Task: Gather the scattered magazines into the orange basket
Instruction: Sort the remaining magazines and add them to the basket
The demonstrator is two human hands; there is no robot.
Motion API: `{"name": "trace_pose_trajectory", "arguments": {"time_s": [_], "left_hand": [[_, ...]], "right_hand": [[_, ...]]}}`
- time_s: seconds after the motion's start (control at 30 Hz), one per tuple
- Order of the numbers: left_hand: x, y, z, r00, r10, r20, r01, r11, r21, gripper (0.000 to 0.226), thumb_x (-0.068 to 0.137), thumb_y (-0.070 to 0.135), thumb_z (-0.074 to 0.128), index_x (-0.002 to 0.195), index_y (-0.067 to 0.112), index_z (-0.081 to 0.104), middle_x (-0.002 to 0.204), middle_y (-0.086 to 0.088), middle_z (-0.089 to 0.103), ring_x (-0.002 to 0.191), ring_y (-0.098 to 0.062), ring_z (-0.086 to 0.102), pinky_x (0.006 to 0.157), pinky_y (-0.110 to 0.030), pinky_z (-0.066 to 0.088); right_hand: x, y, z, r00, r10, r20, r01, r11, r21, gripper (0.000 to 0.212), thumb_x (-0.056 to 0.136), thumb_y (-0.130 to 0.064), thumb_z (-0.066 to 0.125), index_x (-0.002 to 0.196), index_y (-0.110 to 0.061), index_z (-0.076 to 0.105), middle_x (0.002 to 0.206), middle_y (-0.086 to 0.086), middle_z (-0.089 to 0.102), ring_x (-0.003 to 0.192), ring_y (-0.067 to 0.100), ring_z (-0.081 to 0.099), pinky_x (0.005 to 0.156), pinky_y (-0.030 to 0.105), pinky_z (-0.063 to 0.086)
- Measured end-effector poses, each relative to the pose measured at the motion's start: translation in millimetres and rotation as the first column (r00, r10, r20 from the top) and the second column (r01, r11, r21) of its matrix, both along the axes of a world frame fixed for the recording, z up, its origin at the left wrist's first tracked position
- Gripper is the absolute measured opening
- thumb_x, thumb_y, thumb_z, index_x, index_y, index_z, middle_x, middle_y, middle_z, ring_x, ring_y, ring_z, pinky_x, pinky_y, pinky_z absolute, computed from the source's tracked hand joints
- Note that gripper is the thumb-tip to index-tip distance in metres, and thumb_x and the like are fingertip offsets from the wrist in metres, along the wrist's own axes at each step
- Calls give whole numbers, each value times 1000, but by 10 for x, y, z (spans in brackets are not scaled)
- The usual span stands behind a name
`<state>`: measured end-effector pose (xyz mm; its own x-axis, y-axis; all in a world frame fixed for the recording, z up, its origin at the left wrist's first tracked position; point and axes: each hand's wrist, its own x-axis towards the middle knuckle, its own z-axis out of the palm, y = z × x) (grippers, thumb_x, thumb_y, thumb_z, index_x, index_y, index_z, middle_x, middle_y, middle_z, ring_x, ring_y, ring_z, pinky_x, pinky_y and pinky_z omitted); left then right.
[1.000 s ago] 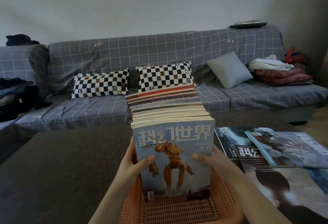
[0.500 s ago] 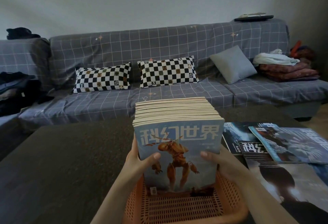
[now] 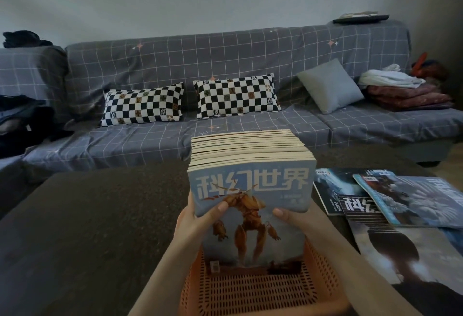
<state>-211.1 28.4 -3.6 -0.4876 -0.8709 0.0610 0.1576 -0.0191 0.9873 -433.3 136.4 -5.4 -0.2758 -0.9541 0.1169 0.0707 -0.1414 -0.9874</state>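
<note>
Both hands, left (image 3: 194,218) and right (image 3: 298,220), grip the magazine stack (image 3: 250,190), now squared upright in the orange basket (image 3: 250,293); loose magazines (image 3: 400,200) remain on the table (image 3: 87,228).

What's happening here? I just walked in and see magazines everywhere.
A person is holding a thick stack of magazines upright with both hands, left hand and right hand gripping its sides, its lower end down in the orange basket. A few loose magazines lie on the table to the right.
</note>
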Motion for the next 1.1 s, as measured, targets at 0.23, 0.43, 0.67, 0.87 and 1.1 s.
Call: {"name": "trace_pose_trajectory", "arguments": {"time_s": [0.23,0.43,0.67,0.87,1.1], "left_hand": [[-33,23,-50,997,67,-35,-67,998,4,95,46,60,87,128,26,54,112,-3,72,102,-25,69,86,-46,53],[-48,23,-15,994,90,-54,-91,996,-24,93,43,60,87,123,24,58,108,-4,73,97,-26,71,74,-40,57],[-45,-2,-103,994,112,-19,-113,991,-77,76,54,63,85,121,40,57,111,1,72,102,-24,69,83,-48,56],[-54,-23,-85,995,103,17,-102,993,-52,104,51,63,85,141,41,36,115,5,70,106,-22,68,90,-52,53],[-8,-54,-41,998,-62,-13,63,990,125,99,47,35,92,135,26,47,109,-4,73,100,-26,70,79,-45,57]], "right_hand": [[-23,-78,-52,998,-68,19,68,996,-49,74,49,-38,91,114,-18,63,110,7,71,101,26,67,81,41,56],[-35,-95,-51,988,-153,-33,149,984,-94,71,46,-39,91,109,-19,66,104,2,73,94,20,70,69,25,56],[-55,-101,-63,992,-106,-62,103,993,-62,77,46,-46,89,114,-21,63,107,1,72,99,20,68,75,29,56],[-60,-67,-47,992,5,-124,2,998,56,76,52,-42,88,120,-22,60,114,-1,69,107,18,64,92,44,51],[-106,-114,-146,987,-16,-158,40,988,147,91,33,-42,94,117,-26,62,124,0,60,115,18,57,94,42,50]]}}
